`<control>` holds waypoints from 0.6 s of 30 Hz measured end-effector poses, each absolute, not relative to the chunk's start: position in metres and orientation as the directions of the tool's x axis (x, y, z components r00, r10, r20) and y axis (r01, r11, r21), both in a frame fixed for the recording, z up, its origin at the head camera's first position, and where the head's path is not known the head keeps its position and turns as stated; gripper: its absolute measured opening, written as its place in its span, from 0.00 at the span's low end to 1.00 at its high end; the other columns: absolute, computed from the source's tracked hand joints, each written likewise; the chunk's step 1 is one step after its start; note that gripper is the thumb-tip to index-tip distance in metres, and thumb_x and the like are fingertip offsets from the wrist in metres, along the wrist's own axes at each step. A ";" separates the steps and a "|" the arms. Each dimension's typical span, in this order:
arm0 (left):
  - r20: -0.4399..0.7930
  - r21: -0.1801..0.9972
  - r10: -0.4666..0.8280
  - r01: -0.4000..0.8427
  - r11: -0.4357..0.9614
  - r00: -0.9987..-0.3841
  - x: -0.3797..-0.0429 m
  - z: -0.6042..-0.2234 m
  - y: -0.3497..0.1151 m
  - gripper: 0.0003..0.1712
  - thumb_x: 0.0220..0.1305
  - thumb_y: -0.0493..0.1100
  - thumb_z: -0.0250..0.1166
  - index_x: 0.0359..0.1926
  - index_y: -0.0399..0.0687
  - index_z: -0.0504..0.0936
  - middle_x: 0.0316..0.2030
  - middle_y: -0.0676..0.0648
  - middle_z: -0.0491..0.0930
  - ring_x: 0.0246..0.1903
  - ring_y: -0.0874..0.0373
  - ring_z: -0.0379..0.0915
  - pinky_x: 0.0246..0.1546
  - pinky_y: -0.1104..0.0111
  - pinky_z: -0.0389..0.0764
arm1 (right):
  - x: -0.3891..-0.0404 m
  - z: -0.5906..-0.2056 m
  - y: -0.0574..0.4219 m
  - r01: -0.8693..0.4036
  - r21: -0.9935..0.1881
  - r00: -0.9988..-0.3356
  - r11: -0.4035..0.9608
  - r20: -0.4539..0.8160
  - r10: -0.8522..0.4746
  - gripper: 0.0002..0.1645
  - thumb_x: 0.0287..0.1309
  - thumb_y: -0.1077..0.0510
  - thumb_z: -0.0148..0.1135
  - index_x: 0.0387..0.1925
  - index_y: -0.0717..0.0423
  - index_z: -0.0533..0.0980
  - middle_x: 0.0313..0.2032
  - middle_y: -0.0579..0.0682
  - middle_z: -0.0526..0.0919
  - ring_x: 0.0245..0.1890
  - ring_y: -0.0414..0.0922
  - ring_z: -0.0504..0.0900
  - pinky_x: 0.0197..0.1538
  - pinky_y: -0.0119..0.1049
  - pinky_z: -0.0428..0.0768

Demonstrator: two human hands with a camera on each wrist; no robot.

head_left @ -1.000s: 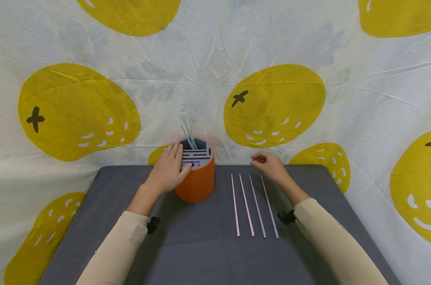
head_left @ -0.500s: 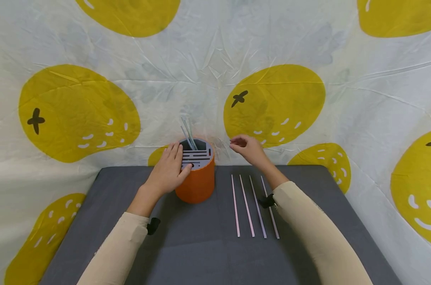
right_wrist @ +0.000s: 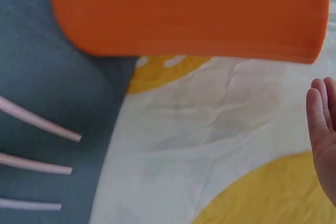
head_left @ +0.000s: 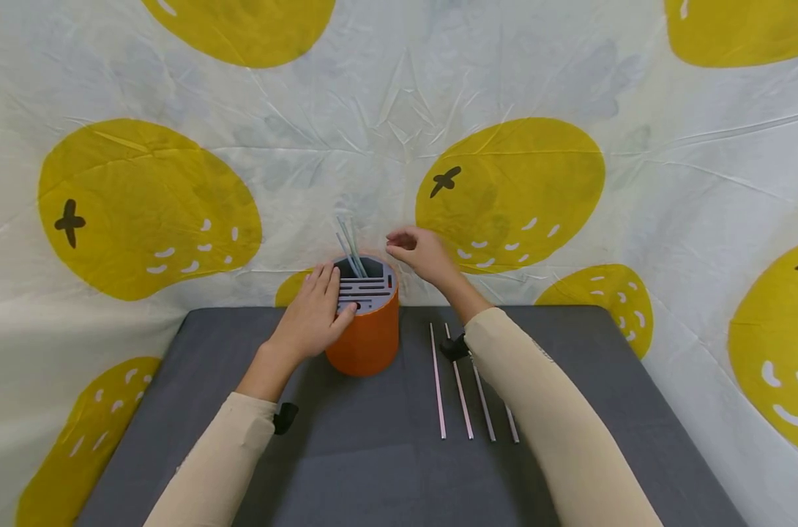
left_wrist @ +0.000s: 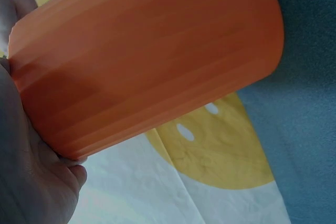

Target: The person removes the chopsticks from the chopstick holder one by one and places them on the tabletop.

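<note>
My left hand (head_left: pixel 310 318) lies flat on the holder (head_left: pixel 362 344), tabletop's (head_left: pixel 346 454) far edge. Dipping low, my loose-fingered, seemingly empty right hand (head_left: pixel 420 252) could jostle its sticks (head_left: pixel 356 260).

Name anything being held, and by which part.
Nothing visibly gripped: the left hand rests on top of the orange holder; the right hand looks empty.

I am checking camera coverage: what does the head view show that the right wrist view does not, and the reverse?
Only the head view: left hand, slotted holder top, beige sleeves, fourth stick.
Only the right wrist view: no new object, only closer detail.
Both: orange holder side, right hand, three sticks, grey tabletop, fruit-print backdrop.
</note>
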State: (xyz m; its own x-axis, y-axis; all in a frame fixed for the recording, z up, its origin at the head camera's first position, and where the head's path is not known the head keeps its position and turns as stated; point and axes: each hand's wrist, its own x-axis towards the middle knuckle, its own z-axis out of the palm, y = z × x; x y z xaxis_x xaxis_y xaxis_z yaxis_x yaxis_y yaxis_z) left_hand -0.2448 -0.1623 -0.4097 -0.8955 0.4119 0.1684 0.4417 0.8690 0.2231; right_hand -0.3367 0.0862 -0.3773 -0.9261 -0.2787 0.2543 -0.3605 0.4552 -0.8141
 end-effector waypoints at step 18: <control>0.173 0.212 0.419 0.449 0.868 -0.892 -0.246 -0.411 -0.163 0.46 0.80 0.62 0.41 0.80 0.31 0.47 0.81 0.32 0.44 0.82 0.38 0.36 0.81 0.47 0.44 | -0.349 -0.368 0.034 -0.319 -0.818 -0.937 0.479 0.196 -0.289 0.17 0.70 0.56 0.66 0.56 0.57 0.83 0.52 0.54 0.87 0.53 0.49 0.85 0.57 0.41 0.85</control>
State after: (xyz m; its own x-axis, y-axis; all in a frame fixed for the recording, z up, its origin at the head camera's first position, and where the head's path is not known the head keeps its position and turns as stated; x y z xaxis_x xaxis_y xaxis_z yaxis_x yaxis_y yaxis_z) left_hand -0.2459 -0.1632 -0.4107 -0.8915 0.4186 0.1729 0.4488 0.8681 0.2121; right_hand -0.3488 0.0339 -0.3679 -0.9368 -0.2894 0.1964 -0.3194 0.4789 -0.8177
